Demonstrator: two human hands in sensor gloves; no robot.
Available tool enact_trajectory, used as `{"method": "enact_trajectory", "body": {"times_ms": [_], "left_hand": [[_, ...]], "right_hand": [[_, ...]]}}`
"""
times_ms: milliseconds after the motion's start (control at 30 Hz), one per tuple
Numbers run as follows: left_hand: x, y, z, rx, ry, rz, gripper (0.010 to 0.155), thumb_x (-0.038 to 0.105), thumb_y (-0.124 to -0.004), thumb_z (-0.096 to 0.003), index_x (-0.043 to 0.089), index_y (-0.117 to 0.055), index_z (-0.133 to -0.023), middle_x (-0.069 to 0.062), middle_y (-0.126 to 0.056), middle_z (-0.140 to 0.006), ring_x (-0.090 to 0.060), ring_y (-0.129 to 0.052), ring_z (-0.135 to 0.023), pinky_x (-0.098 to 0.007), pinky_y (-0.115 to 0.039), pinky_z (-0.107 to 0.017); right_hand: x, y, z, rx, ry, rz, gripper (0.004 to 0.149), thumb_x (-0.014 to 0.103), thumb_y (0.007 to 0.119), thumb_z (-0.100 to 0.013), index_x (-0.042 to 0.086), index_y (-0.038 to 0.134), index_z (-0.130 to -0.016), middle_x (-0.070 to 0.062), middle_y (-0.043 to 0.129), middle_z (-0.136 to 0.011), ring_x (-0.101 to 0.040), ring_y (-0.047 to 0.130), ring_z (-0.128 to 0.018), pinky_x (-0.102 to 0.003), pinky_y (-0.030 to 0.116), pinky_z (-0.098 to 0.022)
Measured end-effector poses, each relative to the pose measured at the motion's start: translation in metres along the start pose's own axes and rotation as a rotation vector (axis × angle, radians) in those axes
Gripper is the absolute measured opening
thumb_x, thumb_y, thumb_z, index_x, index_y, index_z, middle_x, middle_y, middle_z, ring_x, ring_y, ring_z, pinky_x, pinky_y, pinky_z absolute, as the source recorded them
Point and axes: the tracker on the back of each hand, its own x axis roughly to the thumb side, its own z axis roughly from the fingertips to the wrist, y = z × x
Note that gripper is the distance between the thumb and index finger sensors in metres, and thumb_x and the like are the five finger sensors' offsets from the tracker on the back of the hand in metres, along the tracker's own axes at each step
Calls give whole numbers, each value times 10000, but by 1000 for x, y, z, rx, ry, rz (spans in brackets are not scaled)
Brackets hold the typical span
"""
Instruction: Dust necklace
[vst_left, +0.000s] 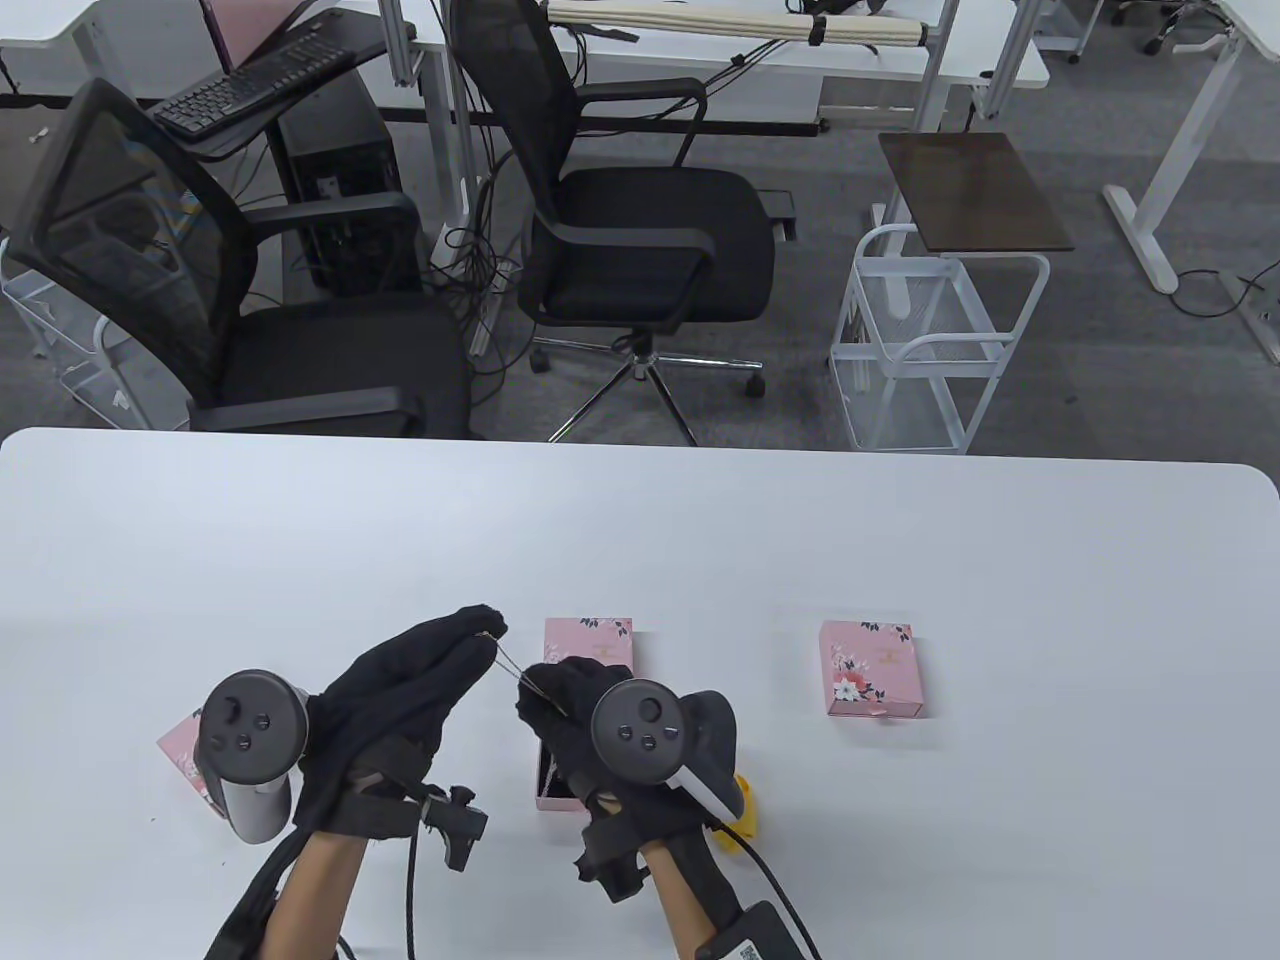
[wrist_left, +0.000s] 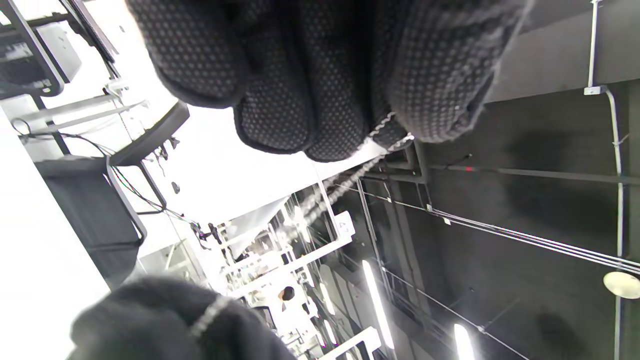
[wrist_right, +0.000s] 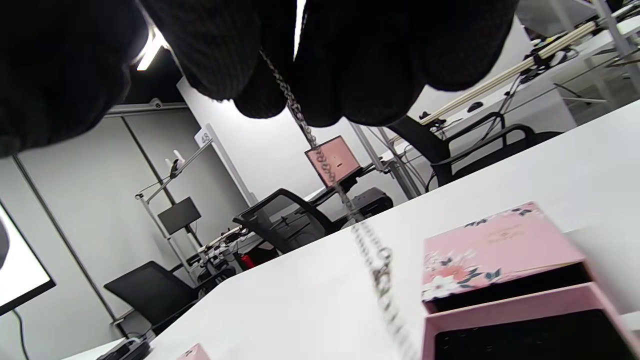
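A thin silver necklace chain (vst_left: 508, 664) is stretched between both gloved hands above the table. My left hand (vst_left: 470, 635) pinches one part of the chain at its raised fingertips. My right hand (vst_left: 540, 695) pinches the chain lower down, over an open pink jewellery box (vst_left: 590, 645). In the left wrist view the chain (wrist_left: 350, 177) runs out from under the left hand's fingertips (wrist_left: 320, 100). In the right wrist view the chain (wrist_right: 325, 165) hangs from the right hand's fingers (wrist_right: 260, 55) down past the clasp (wrist_right: 382, 270) toward the open box (wrist_right: 500, 265).
A second pink floral box (vst_left: 870, 668) lies to the right on the white table (vst_left: 900, 540). Another pink piece (vst_left: 185, 755) shows under my left hand's tracker. A yellow object (vst_left: 742, 805) peeks out behind my right wrist. Office chairs and a white cart stand beyond the far edge.
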Motion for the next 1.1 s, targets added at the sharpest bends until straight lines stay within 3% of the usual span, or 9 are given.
{"method": "enact_trajectory", "body": {"times_ms": [533,867,1100], "left_hand": [[-31,11,-9,68,100,-241,349,446,-966,-498,315,-965,-822,8,-1037,-848,-208,-992,-764,-456,-843,-557],[-46,-34,-13,-136,110,-520,352,443,-965,-500,308,-965,-825,5,-1042,-841,-206,-996,-754,-454,-844,-551],[-62,-67,-9,-253,116,-642,344,427,-949,-512,301,-962,-831,-2,-1054,-816,-204,-1004,-734,-451,-848,-542]], "right_hand": [[-28,-14,0,-78,103,83,367,307,768,-644,150,773,-976,-224,781,-984,-471,802,-799,-593,671,-630],[-26,-5,-1,-90,97,111,365,312,770,-640,155,780,-970,-210,802,-961,-454,819,-779,-581,684,-623],[-27,6,-4,15,94,124,368,315,766,-645,157,772,-977,-195,824,-943,-439,838,-762,-575,697,-616]]}}
